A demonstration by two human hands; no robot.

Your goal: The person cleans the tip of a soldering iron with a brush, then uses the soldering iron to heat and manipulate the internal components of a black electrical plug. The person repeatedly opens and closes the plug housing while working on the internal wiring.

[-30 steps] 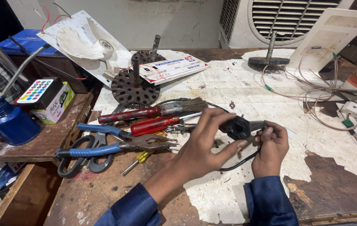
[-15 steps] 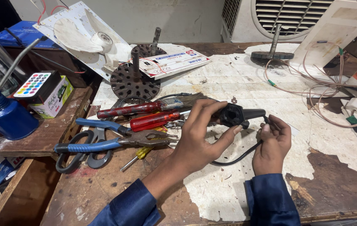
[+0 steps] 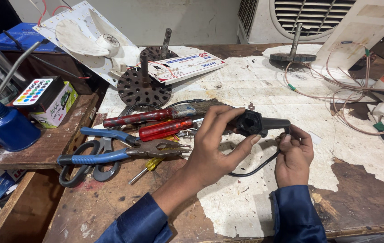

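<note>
We held the black plug (image 3: 256, 122) up over the middle of the bench (image 3: 246, 81), so we could see it well. Our left hand (image 3: 216, 144) gripped its body, and our right hand (image 3: 294, 155) pinched its cord (image 3: 257, 168) to keep it steady.

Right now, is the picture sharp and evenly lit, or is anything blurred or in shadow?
Head view: sharp across the hands and tools; soft shadow under the left hand; the black part loses detail in its darkness; glare on the red screwdriver handle; the far left corner is dim.
</note>
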